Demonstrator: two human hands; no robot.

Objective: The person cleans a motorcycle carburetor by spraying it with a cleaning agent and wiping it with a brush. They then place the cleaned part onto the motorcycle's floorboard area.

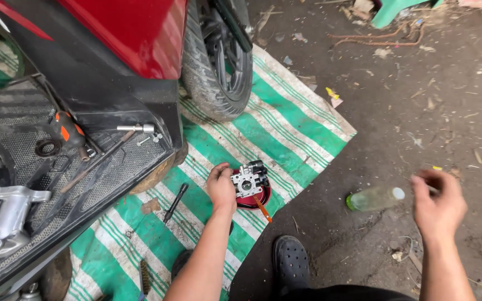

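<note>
Filling the upper left is a red and black scooter [112,50], its body cut off by the frame, with its front tyre [216,72] standing on a green and white striped mat [285,128] that is spreading over the dirt ground [419,100]. Lying on the scooter's black ribbed footboard [23,139] are a cast metal part [6,214], an orange-handled tool [68,131] and a silvery socket bar [136,128].

Sitting on the mat near its lower edge is a red bowl [259,198], and resting on it is a carburettor [249,179], silvery grey with black fittings on top and a round port facing up. The left hand [221,187] is gripping its left side, fingers curled around the body. An orange-handled screwdriver [262,209] is leaning out of the bowl, and a black tool [175,202] is lying just left of the hand.

The right hand [439,203] is blurring over the dirt, fingers loosely spread, near the white-capped end of a clear plastic bottle [374,198] with greenish liquid; whether they are touching is unclear. A black clog [291,261] is showing below.
</note>
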